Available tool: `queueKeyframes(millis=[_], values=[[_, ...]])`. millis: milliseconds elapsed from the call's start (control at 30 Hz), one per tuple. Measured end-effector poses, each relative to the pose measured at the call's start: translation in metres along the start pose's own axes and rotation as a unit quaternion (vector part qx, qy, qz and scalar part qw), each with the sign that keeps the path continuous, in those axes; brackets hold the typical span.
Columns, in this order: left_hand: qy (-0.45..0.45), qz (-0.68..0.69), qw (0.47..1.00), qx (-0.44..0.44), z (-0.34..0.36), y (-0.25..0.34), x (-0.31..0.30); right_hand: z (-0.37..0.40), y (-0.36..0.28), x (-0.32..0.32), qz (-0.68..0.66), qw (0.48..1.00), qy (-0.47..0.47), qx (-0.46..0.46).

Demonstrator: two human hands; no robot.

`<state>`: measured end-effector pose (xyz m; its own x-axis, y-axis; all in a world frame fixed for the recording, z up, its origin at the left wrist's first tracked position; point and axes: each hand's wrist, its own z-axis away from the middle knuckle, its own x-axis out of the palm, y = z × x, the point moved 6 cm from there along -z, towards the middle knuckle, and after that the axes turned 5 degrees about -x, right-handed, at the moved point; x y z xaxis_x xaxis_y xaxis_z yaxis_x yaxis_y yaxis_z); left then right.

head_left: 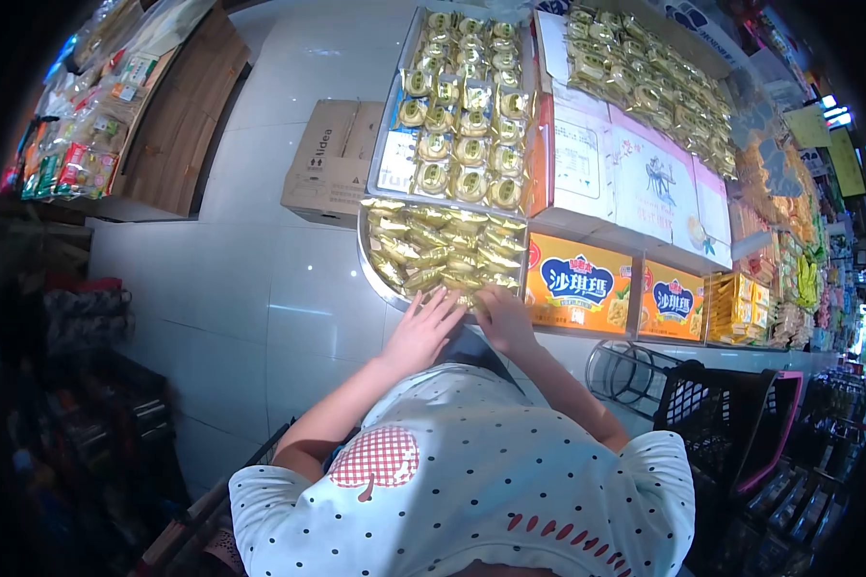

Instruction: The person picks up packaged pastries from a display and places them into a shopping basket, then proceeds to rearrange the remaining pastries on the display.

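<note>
Gold-wrapped packets fill metal tray at near edge of display, straight ahead of body. Both forearms bare, stretched forward, elbows bent a little. Left hand palm down at tray's near rim, fingers spread, tips touching front packets. Right hand just beside it, fingers curled down together onto front row; maybe gripping packet, but knuckles hide it, cannot tell. Orange boxes just right of tray. Cardboard box on white floor, left of tray. Black basket near right elbow.
</note>
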<state>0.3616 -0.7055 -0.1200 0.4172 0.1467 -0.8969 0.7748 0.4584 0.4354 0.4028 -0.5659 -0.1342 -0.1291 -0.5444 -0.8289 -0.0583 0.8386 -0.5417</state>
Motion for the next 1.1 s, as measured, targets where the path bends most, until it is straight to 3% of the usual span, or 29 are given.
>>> queueKeyframes(millis=[267,333,467,533,667,733,867,900,1000,1100], values=[[0.115,0.070,0.991,-0.020,-0.011,-0.001,-0.042,-0.030,-0.008,-0.028,-0.044,0.997,0.062,-0.023],[0.156,0.090,0.981,-0.068,-0.011,-0.010,-0.049,-0.040,-0.012,-0.036,-0.050,0.995,0.065,-0.048],[0.224,0.047,0.971,-0.069,-0.015,-0.023,-0.073,-0.060,-0.012,-0.042,-0.049,0.995,0.043,-0.078],[0.218,0.039,0.972,-0.078,-0.019,-0.038,-0.083,-0.070,-0.009,-0.039,-0.038,0.997,0.022,-0.070],[0.214,0.011,0.975,-0.053,-0.035,-0.082,-0.110,-0.093,-0.007,-0.042,-0.029,0.995,0.074,-0.056],[0.199,0.001,0.980,-0.029,-0.051,-0.109,-0.122,-0.104,-0.003,-0.035,-0.093,0.992,0.082,-0.001],[0.163,-0.013,0.986,0.035,-0.098,-0.165,-0.150,-0.135,0.004,-0.010,-0.079,0.989,0.090,0.092],[0.155,-0.016,0.986,0.056,-0.110,-0.179,-0.157,-0.143,-0.003,-0.012,-0.040,0.984,0.158,0.070],[0.125,-0.028,0.987,0.098,-0.141,-0.215,-0.173,-0.166,-0.012,0.000,-0.040,0.963,0.233,0.128],[0.098,-0.031,0.986,0.134,-0.163,-0.241,-0.183,-0.192,-0.034,0.015,-0.012,0.960,0.235,0.153]])
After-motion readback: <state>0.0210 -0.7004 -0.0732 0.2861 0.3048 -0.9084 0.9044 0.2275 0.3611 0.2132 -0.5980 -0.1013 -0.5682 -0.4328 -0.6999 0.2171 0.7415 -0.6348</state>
